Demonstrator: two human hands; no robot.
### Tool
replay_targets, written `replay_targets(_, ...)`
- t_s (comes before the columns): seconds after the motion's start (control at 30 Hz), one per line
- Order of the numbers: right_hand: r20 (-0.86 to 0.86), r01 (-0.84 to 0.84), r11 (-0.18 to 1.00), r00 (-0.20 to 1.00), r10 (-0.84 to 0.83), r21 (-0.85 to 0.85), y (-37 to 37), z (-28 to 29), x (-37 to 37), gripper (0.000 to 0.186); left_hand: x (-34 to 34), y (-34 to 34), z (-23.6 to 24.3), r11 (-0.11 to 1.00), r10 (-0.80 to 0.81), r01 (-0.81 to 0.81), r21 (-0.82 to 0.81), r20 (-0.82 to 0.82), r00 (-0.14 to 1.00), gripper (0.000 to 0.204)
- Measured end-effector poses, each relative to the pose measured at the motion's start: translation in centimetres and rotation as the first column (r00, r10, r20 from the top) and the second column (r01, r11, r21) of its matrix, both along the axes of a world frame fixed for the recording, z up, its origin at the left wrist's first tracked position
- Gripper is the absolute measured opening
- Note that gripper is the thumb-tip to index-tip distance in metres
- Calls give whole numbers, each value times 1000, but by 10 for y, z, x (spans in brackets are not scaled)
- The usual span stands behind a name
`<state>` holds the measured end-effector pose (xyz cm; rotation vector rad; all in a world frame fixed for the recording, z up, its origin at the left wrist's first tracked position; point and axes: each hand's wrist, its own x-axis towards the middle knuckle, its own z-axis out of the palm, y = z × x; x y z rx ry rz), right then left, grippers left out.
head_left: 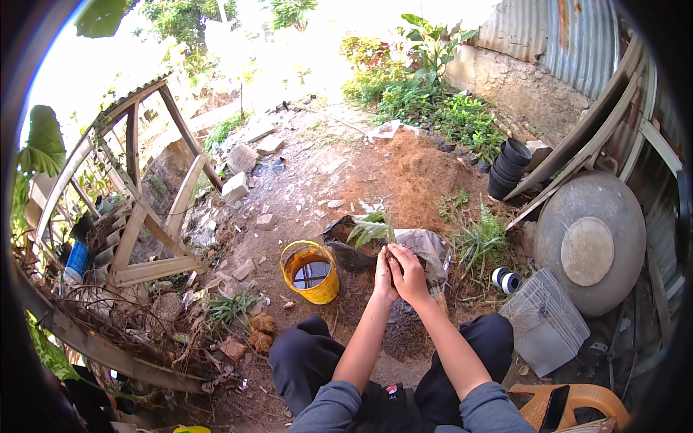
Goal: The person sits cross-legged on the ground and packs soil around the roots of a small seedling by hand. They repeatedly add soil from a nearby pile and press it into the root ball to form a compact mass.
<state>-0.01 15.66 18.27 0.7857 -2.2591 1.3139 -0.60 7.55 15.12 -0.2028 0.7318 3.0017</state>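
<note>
"If we start close in, what comes first?"

"Dark soil (404, 328), between the knees (307, 351). Beyond it, the left hand (384, 280) and right hand (409, 276) press together, fingers closed around the base of a leafy plant (371, 229)."

"How far along is that?"

"Partway, I'd judge: the plant is gathered up, its leaves rising above the hands, but not yet let go of. What the palms enclose is hidden, so I can't tell if the roots are covered."

"And around it?"

"A yellow bucket (320, 293) stands apart, leftward; farther off, black pots (508, 172) sit stacked."
</note>
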Motion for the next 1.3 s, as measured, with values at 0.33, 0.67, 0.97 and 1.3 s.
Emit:
replay_targets(0.33,2,60,979,998,-60,-195,2,-5,-5,38,1,2,5,992,65,-50,-118,125,990,41)
replay_targets(0.67,461,151,947,887,-4,-282,7,-11,-4,43,-4,-4,16,948,309,-302,-104,59,949,40)
replay_targets(0.97,571,155,917,816,91,-368,9,-26,-8,39,3,4,12,902,377,-362,-237,23,926,36)
replay_targets(1.3,-10,30,994,999,-32,-109,15,26,12,30,17,-3,24,998,61,-61,-8,29,998,32)
